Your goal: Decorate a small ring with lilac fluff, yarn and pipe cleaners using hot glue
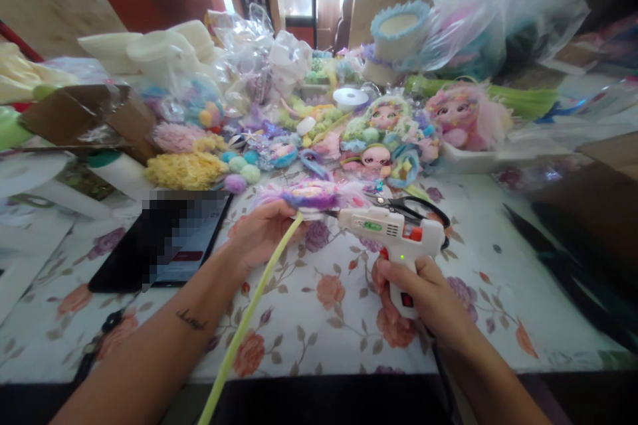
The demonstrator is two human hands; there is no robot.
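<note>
My left hand [260, 234] is closed on a pink and purple fluffy doll piece [314, 194] with a pale flat underside. A long yellow-green strip [252, 309] runs from that underside down past the front edge of the table. My right hand [423, 292] grips a white hot glue gun [371, 224] by its handle, fingers around the trigger. Its nozzle points left and reaches the underside of the doll piece; whether it touches cannot be made out. A green light glows on the gun. Black-handled scissors [432, 207] lie just behind it.
A tablet [199, 239] lies left of my forearm on the flowered tablecloth [319, 319]. Doll heads [383, 116], pompoms [242, 169], yellow fluffy yarn [187, 169] and a ribbon spool [350, 98] crowd the back. A cardboard box [94, 116] stands left; a dark blade-like object [563, 259] lies right.
</note>
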